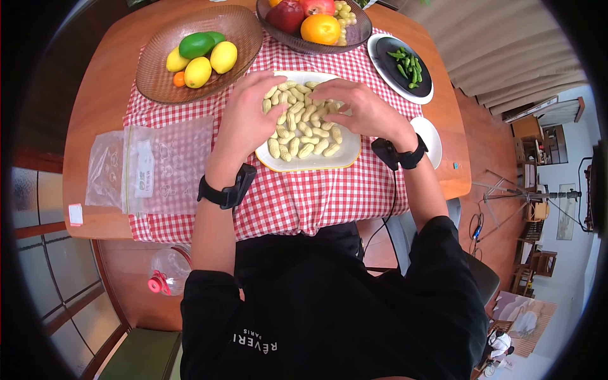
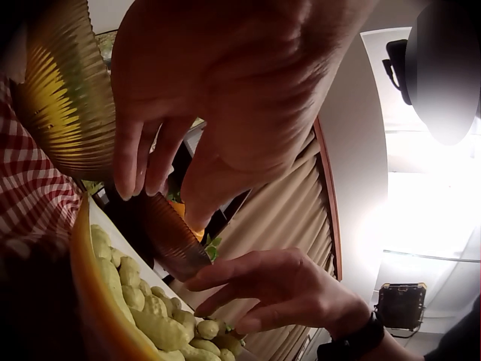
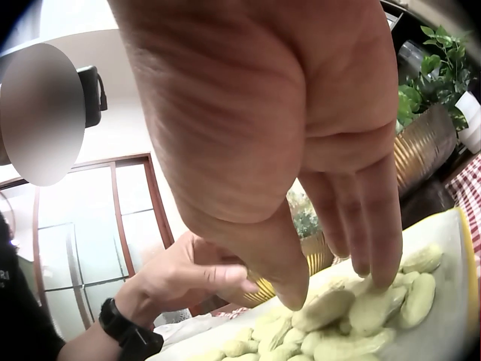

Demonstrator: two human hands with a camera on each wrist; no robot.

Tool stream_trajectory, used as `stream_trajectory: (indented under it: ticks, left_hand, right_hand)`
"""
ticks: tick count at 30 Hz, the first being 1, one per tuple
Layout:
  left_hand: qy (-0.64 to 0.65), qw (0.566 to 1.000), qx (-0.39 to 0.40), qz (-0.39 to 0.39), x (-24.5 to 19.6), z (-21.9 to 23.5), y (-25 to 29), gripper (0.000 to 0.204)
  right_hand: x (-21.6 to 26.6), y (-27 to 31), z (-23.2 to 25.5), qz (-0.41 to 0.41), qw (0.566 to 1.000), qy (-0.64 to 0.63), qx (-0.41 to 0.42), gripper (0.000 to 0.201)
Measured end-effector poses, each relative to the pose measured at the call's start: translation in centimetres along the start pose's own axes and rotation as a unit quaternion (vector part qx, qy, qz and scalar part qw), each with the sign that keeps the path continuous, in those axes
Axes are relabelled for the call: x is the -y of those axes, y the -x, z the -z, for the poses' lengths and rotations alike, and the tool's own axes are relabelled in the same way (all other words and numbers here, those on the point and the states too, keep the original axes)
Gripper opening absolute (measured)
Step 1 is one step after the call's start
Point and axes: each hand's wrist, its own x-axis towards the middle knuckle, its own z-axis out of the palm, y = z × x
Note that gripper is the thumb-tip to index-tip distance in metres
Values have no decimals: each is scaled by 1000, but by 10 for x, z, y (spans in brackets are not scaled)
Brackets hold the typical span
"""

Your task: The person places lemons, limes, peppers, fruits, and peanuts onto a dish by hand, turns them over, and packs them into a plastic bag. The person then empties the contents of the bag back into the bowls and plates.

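Unshelled peanuts (image 1: 307,123) lie spread over a white tray (image 1: 345,158) with a yellow rim. My left hand (image 1: 249,117) hovers at the tray's left side, its fingers loosely bent with nothing between them. Over the right part of the peanuts is my right hand (image 1: 364,111), thumb apart from the other fingers. In the right wrist view its fingertips (image 3: 382,274) reach down right at the peanuts (image 3: 331,308). The left wrist view has the left hand (image 2: 210,113) above the tray rim (image 2: 90,278), with the right hand (image 2: 289,293) across from it.
Behind the tray stand a brown bowl (image 1: 149,69) of lemons and green fruit and another fruit bowl (image 1: 354,35). A black plate (image 1: 386,47) of green peppers and a small white dish (image 1: 430,142) are at right. Clear plastic bags (image 1: 171,164) lie left on the checkered cloth (image 1: 272,202).
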Motion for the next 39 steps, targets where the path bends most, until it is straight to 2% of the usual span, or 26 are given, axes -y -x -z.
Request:
stream_trajectory:
  ticks: [1,2,4,7,10,13,18,22,24,31,34,36,37,39]
  left_hand:
    - [-58,997,48,-21,1,1,3,50]
    - [-58,997,49,-22,2,1,5,50]
    - [-91,984,149,-25,3,-2,10,63]
    - [-149,972,174,-49,4,-12,12,64]
    - [-115,974,186,-59,5,-15,12,55]
    - [-96,973,202,-52,2,-12,10,46]
    - [-44,981,182,-49,10,-14,6,32]
    - [-16,987,149,-50,10,-14,5,28]
    - [-9,988,146,-41,6,-12,5,28]
    - [-3,995,93,-43,5,-10,2,24]
    - [-3,997,68,-47,6,-11,1,20]
    - [1,998,57,-41,2,-9,0,19]
    - [6,998,47,-35,0,-9,0,18]
    - [1,998,40,-38,1,-9,0,17]
  right_hand:
    - [-3,1,2,0,1000,0,-1,51]
    - [-6,3,4,4,999,51,-1,56]
    - [-10,6,1,8,995,102,-1,61]
    - [-11,2,-13,-25,989,138,39,71]
    - [-6,-7,-22,2,991,131,18,66]
    - [1,-13,-19,-41,994,82,59,60]
    - [-9,-9,-15,-5,1000,20,16,38]
    - [-5,-1,-9,-25,1000,-2,4,35]
    - [-5,3,-6,7,999,11,-32,31]
    - [-13,9,-4,22,994,6,-108,18]
    - [-14,10,-4,39,992,2,-122,29]
    - [-9,12,-1,-15,995,-35,-87,42]
    - [-7,12,1,-15,995,-35,-87,42]
    - [-4,13,3,-16,995,-42,-92,60]
